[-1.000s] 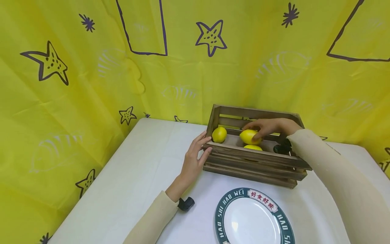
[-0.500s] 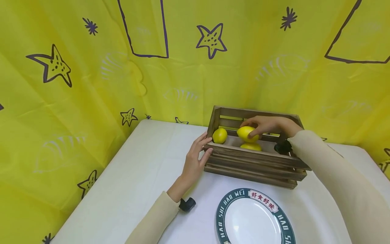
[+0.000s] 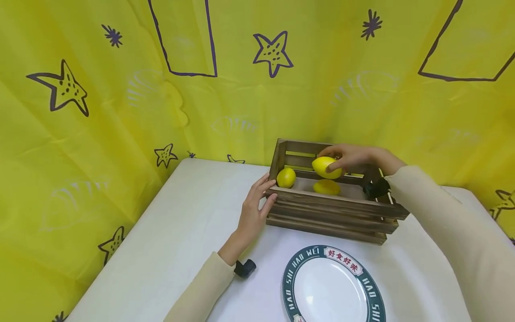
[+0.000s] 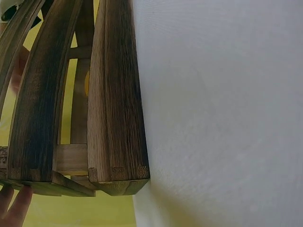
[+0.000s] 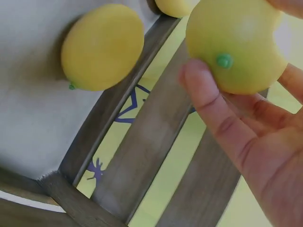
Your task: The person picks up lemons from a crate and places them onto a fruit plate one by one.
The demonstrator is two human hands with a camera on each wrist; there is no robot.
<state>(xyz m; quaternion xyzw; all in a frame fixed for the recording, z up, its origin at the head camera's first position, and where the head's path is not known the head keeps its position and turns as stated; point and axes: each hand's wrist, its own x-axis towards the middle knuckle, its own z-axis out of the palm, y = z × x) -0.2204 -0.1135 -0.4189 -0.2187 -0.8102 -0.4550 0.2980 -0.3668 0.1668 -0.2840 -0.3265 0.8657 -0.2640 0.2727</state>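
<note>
My right hand (image 3: 354, 156) pinches a yellow lemon (image 3: 324, 167) between thumb and fingers above the floor of a brown wooden slatted crate (image 3: 322, 219). In the right wrist view this lemon (image 5: 236, 42) shows a green stem end, with the thumb against its side. Below it a second lemon (image 3: 327, 187) lies on the crate floor, and a third lemon (image 3: 286, 177) sits in the left end. My left hand (image 3: 251, 210) touches the crate's left front corner with fairly straight, spread fingers, thumb on the front side. The left wrist view shows only some fingertips (image 4: 19, 205) by the slats.
A white plate (image 3: 330, 286) with a dark green lettered rim lies in front of the crate on the white table (image 3: 201, 214). A yellow curtain (image 3: 225, 98) with star drawings hangs close behind and to the left. Dark wrist cameras sit on both wrists.
My right hand has raised the lemon a little, so a gap now shows between it and the lemon below. The left hand stays at the crate corner. The view has shifted slightly.
</note>
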